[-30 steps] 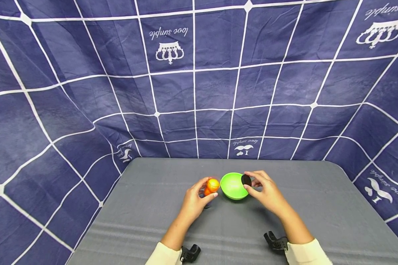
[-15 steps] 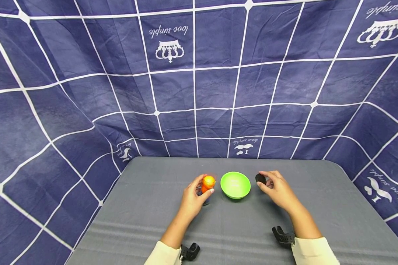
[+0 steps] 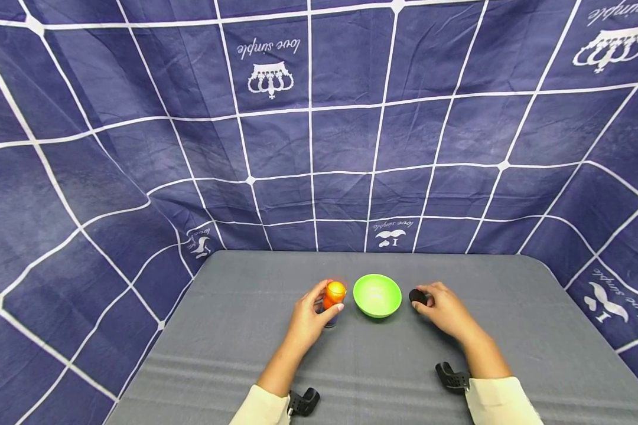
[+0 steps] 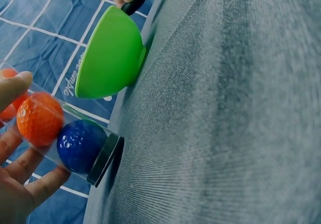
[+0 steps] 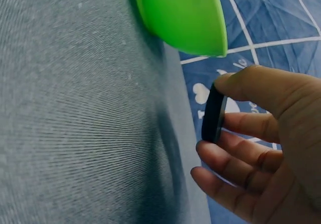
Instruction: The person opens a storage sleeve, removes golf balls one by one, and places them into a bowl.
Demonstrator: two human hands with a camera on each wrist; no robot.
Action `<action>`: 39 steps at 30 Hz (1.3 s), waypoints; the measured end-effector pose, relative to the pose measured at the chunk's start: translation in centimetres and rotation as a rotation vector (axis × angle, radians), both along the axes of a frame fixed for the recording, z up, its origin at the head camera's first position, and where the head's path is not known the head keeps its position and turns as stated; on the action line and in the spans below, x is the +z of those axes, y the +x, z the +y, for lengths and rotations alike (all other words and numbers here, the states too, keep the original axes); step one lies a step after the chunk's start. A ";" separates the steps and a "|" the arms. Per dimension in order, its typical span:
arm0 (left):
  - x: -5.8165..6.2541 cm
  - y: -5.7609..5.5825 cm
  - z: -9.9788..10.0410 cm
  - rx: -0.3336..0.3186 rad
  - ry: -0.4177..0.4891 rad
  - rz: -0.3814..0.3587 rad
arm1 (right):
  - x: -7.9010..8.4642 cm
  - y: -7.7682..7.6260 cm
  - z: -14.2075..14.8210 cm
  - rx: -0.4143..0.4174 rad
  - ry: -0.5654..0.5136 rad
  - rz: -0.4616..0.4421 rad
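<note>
My left hand grips an upright clear plastic tube of golf balls, just left of the bowl. In the left wrist view, an orange golf ball sits above a blue golf ball, with more orange at the top, partly behind the thumb. The tube's black base is at or close to the table; contact is unclear. Right of the bowl, my right hand pinches a round black lid between thumb and fingers, on edge in the right wrist view. The green bowl stands between both hands.
A grey cloth-covered table lies under everything. Blue curtains with white grid lines hang behind it and at both sides. Black camera mounts sit on both wrists.
My right hand has moved right with the lid, from the bowl's rim to beside it, then slightly lower. My left hand has shifted the tube a little left, away from the bowl.
</note>
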State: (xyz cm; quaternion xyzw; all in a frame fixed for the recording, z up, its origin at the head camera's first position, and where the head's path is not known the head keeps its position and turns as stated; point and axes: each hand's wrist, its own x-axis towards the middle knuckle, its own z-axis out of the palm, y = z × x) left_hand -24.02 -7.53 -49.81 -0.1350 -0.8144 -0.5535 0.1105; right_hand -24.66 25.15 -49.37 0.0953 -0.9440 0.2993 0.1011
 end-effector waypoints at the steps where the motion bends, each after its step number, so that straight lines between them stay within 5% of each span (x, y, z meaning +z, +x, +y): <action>1: 0.0 0.0 0.0 -0.001 -0.001 -0.001 | -0.1 0.0 0.0 0.003 0.007 -0.005; 15: -0.1 -0.1 -0.2 -0.022 0.032 0.020 | -1.4 0.2 -0.5 0.034 0.049 -0.077; 39: -0.1 0.0 -0.3 -0.050 0.069 -0.033 | -1.7 0.1 -0.9 -0.018 0.059 -0.051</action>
